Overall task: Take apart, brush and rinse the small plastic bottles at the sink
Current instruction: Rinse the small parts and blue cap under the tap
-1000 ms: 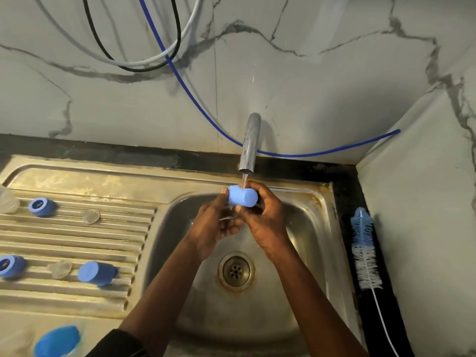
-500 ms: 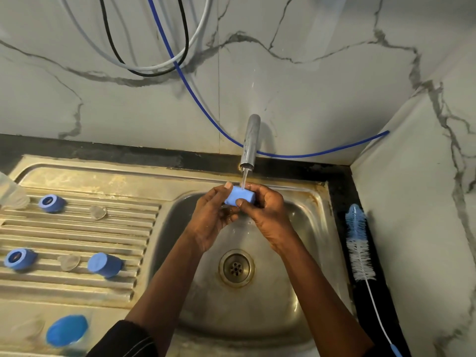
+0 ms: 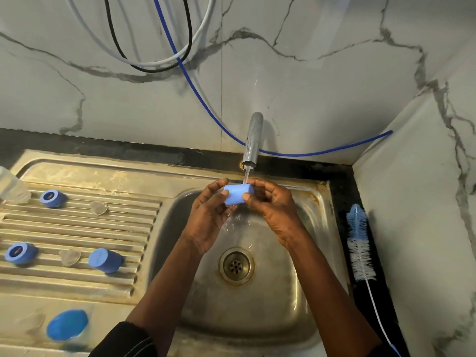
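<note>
A small blue plastic cap (image 3: 238, 194) lies sideways between both hands, right under the thin stream of water from the tap (image 3: 253, 141). My left hand (image 3: 209, 216) pinches its left end with thumb and fingers. My right hand (image 3: 273, 208) pinches its right end. Both hands hover over the steel sink basin (image 3: 296, 300), above the drain (image 3: 236, 265). On the draining board (image 3: 108, 228) lie more blue bottle parts (image 3: 52, 198), (image 3: 20, 253), (image 3: 105, 260) and clear little inserts (image 3: 99, 208), (image 3: 69, 256).
A blue and white bottle brush (image 3: 359, 246) lies on the dark ledge right of the sink. A blue lid (image 3: 67, 324) sits at the front left. A clear bottle (image 3: 11, 189) stands at the far left edge. Cables and a blue hose (image 3: 206, 104) hang on the marble wall.
The blue cap has been turned a little between the fingers under the running water. Both hands stay at the same spot under the tap.
</note>
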